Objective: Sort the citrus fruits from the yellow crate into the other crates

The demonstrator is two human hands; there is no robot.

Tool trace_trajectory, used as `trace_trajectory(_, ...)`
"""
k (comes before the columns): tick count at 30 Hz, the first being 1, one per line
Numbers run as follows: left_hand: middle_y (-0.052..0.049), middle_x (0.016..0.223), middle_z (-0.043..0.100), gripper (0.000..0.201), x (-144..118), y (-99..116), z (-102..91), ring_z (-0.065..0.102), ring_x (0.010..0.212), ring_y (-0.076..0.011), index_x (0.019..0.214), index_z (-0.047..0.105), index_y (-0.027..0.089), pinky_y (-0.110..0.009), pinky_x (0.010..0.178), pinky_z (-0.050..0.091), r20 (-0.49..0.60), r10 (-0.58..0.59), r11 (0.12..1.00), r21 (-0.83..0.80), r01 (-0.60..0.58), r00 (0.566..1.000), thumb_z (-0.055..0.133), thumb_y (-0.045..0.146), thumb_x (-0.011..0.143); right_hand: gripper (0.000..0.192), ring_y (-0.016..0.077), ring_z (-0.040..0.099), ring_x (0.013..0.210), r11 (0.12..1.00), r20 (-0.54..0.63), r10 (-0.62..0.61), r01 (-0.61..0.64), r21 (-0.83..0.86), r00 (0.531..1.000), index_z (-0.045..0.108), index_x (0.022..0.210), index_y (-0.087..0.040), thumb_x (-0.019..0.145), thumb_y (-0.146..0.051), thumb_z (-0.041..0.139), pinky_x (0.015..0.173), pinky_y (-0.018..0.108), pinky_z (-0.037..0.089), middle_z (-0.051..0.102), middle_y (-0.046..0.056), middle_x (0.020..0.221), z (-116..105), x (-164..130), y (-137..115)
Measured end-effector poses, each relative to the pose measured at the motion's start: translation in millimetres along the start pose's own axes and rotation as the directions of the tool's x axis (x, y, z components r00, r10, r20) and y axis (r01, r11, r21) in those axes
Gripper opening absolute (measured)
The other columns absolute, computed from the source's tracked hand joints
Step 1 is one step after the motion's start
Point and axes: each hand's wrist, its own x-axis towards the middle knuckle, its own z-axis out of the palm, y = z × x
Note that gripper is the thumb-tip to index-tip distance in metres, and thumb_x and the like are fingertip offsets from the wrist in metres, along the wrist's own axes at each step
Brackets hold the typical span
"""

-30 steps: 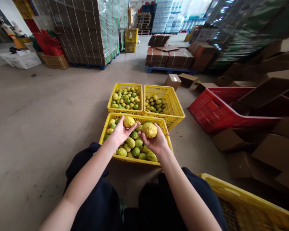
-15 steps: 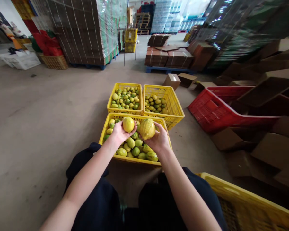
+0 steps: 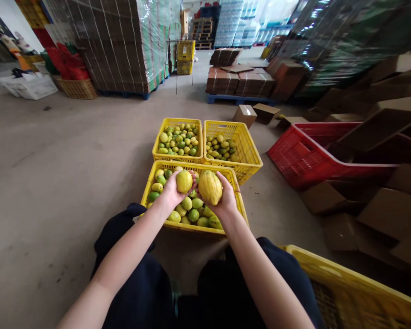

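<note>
My left hand [image 3: 173,191] is closed around a smooth yellow lemon [image 3: 184,181]. In my right hand [image 3: 227,198] sits a larger, ridged and bumpy yellow lemon [image 3: 210,187], with the fingers curled behind and beside it. Both hands are side by side over the near yellow crate [image 3: 194,228], which holds many green and yellow lemons [image 3: 193,215]. Part of the crate's contents is hidden by my hands and forearms.
Two more yellow crates stand just beyond: a fuller left one [image 3: 177,159] and a partly filled right one [image 3: 248,173]. A red crate [image 3: 294,157] with cardboard boxes [image 3: 387,214] lies right. Another yellow crate [image 3: 356,278] is beside my right leg. Wrapped pallets [image 3: 113,45] stand behind.
Both lemons have turned in my hands, so other sides of them show. The hands have shifted only slightly, and each keeps its lemon.
</note>
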Motion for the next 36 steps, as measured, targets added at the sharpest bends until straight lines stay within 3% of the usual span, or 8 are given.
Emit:
trace_trajectory(3,-0.004,0.069,0.067,0.025,0.5,-0.1,0.5,0.064,0.056,-0.0137,0.093,0.064,0.015,-0.023,0.053,0.055,0.007,0.013,0.999,-0.031,-0.013,1.0,0.042,0.026,0.094,0.037,0.0206,0.065,0.055,0.999,-0.029,0.042,-0.042,0.0,0.999,0.062,0.083,-0.019,0.095,-0.042,0.036,0.054,0.034,0.057,0.067,0.005,0.06,-1.4,3.8,-1.3)
trace_trajectory(6,-0.003,0.067,0.064,0.025,-3.0,1.8,3.1,0.063,0.056,-0.014,0.094,0.062,0.015,-0.024,0.054,0.056,-0.014,0.043,0.998,-0.037,-0.043,0.999,0.048,0.036,0.094,0.027,0.021,0.067,0.059,1.0,-0.086,0.001,0.001,0.026,0.996,0.06,0.084,-0.021,0.095,-0.037,0.041,0.057,0.034,0.058,0.065,0.002,0.057,-1.9,4.7,-2.1)
trace_trajectory(9,0.0,0.064,0.062,0.015,-5.3,3.3,5.0,0.061,0.055,-0.0118,0.092,0.062,0.018,-0.02,0.054,0.055,-0.066,0.086,0.996,0.004,-0.086,0.994,0.06,0.033,0.089,0.023,0.0209,0.067,0.061,1.0,-0.115,-0.016,0.019,0.024,0.993,0.06,0.082,-0.02,0.093,-0.036,0.047,0.058,0.035,0.059,0.064,0.001,0.056,-2.6,2.5,-2.8)
trace_trajectory(15,-0.011,0.077,0.068,0.034,-0.8,1.4,1.2,0.066,0.063,-0.0153,0.1,0.063,0.01,-0.022,0.055,0.056,0.01,-0.007,1.0,-0.002,0.007,1.0,0.044,0.039,0.097,0.014,0.0192,0.065,0.055,1.0,-0.047,-0.004,0.006,0.028,0.999,0.061,0.079,-0.019,0.087,-0.03,0.056,0.053,0.032,0.059,0.067,0.003,0.06,-4.5,-1.5,-5.7)
trace_trajectory(18,-0.009,0.078,0.068,0.032,0.0,0.8,0.8,0.067,0.064,-0.0158,0.101,0.063,0.013,-0.023,0.056,0.057,0.008,-0.012,0.999,-0.032,0.012,1.0,0.042,0.036,0.098,0.02,0.0203,0.066,0.056,0.998,-0.013,0.003,-0.002,0.058,1.0,0.062,0.08,-0.018,0.089,-0.031,0.05,0.053,0.034,0.059,0.068,0.005,0.06,-4.2,-1.3,-6.1)
trace_trajectory(26,-0.005,0.07,0.065,0.021,-2.8,4.0,4.2,0.065,0.059,-0.0139,0.097,0.063,0.013,-0.02,0.051,0.055,-0.04,0.045,0.999,0.0,-0.045,0.998,0.063,0.032,0.087,0.026,0.0212,0.067,0.052,0.995,0.003,0.02,-0.02,0.094,1.0,0.064,0.083,-0.017,0.092,-0.031,0.044,0.051,0.034,0.058,0.07,0.006,0.06,-11.2,7.1,-3.8)
trace_trajectory(31,-0.006,0.075,0.067,0.021,-3.3,4.8,3.0,0.066,0.06,-0.0134,0.092,0.064,0.013,-0.022,0.055,0.057,0.002,0.045,0.999,-0.028,-0.045,0.999,0.054,0.032,0.092,0.025,0.0186,0.065,0.048,0.988,-0.046,-0.06,0.065,0.14,0.997,0.062,0.076,-0.018,0.092,-0.025,0.045,0.048,0.031,0.057,0.068,0.003,0.057,-16.2,14.3,-1.4)
trace_trajectory(36,-0.004,0.072,0.066,0.024,-3.4,5.8,1.1,0.064,0.059,-0.0129,0.086,0.062,0.014,-0.021,0.052,0.055,0.054,0.016,0.998,-0.056,-0.013,0.998,0.044,0.025,0.095,0.023,0.0212,0.067,0.052,0.991,-0.036,-0.045,0.05,0.121,0.998,0.065,0.082,-0.018,0.088,-0.02,0.043,0.053,0.036,0.059,0.07,0.005,0.06,-16.3,16.1,0.9)
